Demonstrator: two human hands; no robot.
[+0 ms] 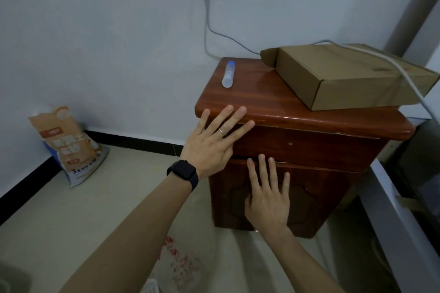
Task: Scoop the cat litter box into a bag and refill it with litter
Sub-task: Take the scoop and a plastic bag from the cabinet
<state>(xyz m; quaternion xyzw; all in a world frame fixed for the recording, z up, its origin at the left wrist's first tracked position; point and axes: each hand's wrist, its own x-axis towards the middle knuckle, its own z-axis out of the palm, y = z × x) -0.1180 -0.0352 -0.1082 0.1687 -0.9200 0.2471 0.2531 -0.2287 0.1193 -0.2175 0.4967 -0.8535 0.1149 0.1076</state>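
From the head camera, no litter box can be made out; only a pale ribbed plastic edge [150, 286] is cut off at the bottom of the frame, too little to identify. Beside it a thin plastic bag [181, 266] with red printing lies on the floor, below both wrists, its lettering too blurred to read.

The left hand [212, 143] lies flat with fingers [238, 118] spread wide, gripping nothing, the tips resting over the front edge of a red-brown wooden cabinet [309, 147]. A ring sits on one finger and a dark watch [183, 172] on the wrist. The right hand [269, 200] is also flat and empty, fingers loosely spread, pressed on the carved lower door just under the left hand; its fingertips reach the seam below the drawer.

On the cabinet's top surface, beyond the left fingers, lies a small clear tube with a blue cap [228, 74]. To the right of it a flat cardboard box [352, 78] overhangs the edge, with a grey cable [209, 31] crossing it from a wall socket above.

Far left of the fingers, a litter bag [71, 147] leans in the corner; its print is blurred except for a "3" near the bottom.
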